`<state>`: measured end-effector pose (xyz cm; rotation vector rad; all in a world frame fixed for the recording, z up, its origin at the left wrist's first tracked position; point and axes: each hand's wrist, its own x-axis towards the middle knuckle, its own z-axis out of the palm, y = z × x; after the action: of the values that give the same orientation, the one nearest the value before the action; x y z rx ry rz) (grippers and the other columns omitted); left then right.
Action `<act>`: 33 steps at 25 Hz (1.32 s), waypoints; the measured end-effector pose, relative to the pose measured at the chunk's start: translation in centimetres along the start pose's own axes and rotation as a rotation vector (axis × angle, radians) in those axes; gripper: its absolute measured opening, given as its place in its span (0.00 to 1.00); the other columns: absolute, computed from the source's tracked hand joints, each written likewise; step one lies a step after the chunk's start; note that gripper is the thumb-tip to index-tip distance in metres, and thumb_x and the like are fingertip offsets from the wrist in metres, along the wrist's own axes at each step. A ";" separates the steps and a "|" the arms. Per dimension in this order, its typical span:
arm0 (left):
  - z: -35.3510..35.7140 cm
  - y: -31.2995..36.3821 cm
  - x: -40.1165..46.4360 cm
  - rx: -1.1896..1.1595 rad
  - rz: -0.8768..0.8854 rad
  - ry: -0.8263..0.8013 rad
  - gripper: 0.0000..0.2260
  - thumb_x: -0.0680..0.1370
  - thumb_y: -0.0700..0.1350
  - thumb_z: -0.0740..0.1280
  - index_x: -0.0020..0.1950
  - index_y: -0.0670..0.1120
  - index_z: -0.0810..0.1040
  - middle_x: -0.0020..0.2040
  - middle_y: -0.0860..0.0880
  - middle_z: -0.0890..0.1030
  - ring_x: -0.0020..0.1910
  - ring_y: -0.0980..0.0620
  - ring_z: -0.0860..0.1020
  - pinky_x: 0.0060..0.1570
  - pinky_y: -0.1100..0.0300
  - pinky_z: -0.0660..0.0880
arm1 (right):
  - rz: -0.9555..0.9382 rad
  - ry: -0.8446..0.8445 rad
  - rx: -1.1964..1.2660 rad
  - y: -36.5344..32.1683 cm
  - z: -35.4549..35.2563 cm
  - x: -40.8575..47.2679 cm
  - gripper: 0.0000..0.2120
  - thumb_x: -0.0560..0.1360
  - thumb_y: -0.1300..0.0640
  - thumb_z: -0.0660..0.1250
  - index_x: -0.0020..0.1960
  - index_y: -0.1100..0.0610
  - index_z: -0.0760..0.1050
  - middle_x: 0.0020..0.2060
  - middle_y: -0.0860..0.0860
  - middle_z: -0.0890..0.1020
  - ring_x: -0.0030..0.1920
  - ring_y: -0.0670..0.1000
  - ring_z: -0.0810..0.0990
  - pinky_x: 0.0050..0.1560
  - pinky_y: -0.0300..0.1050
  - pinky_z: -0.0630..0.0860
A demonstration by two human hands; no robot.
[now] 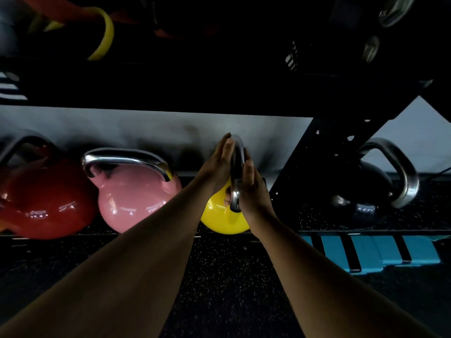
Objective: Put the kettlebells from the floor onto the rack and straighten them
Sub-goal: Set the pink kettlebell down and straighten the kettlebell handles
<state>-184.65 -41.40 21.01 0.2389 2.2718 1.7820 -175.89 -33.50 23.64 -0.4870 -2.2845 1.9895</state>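
At center frame, left fingers lay flat and extended against the left side of the steel handle, pressing rather than wrapping; right fingers were pressed to the handle's right side, also mostly straight, so the handle sat sandwiched between both palms, not clenched. Left hand and right hand faced each other, both bare forearms running in from the bottom corners. Handle was turned edge-on to the camera, front to back. It belonged to the yellow kettlebell, which sat on the rack's lowest shelf, upright, body mostly hidden behind the wrists. Just beside it on the left was the pink kettlebell, handle running crosswise, left to right; whether pink and yellow touched could not be told, the left arm covered the gap. Further left was the red kettlebell, tilted, close against the pink one. Right of the yellow one stood a black diagonal rack brace with holes, and past it a black kettlebell with a steel handle, well apart from the hands. Upper shelf was dark; yellow band and some steel handles showed above it, blurry. Speckled black rubber floor lay below, with a blue striped object on it at right, near the rack's front edge.
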 end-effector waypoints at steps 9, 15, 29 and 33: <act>-7.5 2.4 -3.7 1.110 0.243 -0.019 0.23 0.79 0.64 0.50 0.72 0.61 0.64 0.73 0.49 0.69 0.72 0.42 0.64 0.69 0.32 0.48 | -0.107 0.009 -0.909 -3.0 -4.8 -1.5 0.23 0.79 0.40 0.55 0.72 0.46 0.65 0.67 0.56 0.74 0.66 0.60 0.70 0.63 0.53 0.70; -13.8 3.4 -7.9 1.207 0.078 0.022 0.26 0.79 0.65 0.51 0.76 0.61 0.55 0.79 0.46 0.54 0.77 0.40 0.50 0.71 0.35 0.42 | -0.434 -0.011 -1.172 -5.2 -2.4 -3.7 0.26 0.79 0.43 0.57 0.74 0.51 0.62 0.65 0.57 0.72 0.68 0.61 0.66 0.66 0.57 0.66; -25.1 -3.7 -8.1 0.573 -0.029 0.060 0.24 0.78 0.66 0.50 0.73 0.64 0.53 0.76 0.40 0.57 0.71 0.35 0.64 0.65 0.40 0.67 | -0.186 -0.115 -1.016 -6.0 18.6 -1.0 0.28 0.77 0.34 0.50 0.71 0.48 0.63 0.65 0.60 0.69 0.65 0.64 0.68 0.63 0.62 0.69; -22.9 -3.7 -7.8 0.453 -0.028 0.134 0.18 0.79 0.63 0.48 0.69 0.67 0.53 0.78 0.42 0.51 0.76 0.35 0.50 0.70 0.34 0.52 | -0.168 -0.096 -0.988 -6.1 18.8 -0.7 0.24 0.79 0.38 0.53 0.66 0.55 0.66 0.60 0.63 0.71 0.62 0.64 0.70 0.61 0.59 0.71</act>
<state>-183.75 -65.78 23.29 0.1692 2.7374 1.2820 -181.24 -52.26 26.77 -0.2122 -3.1061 0.7021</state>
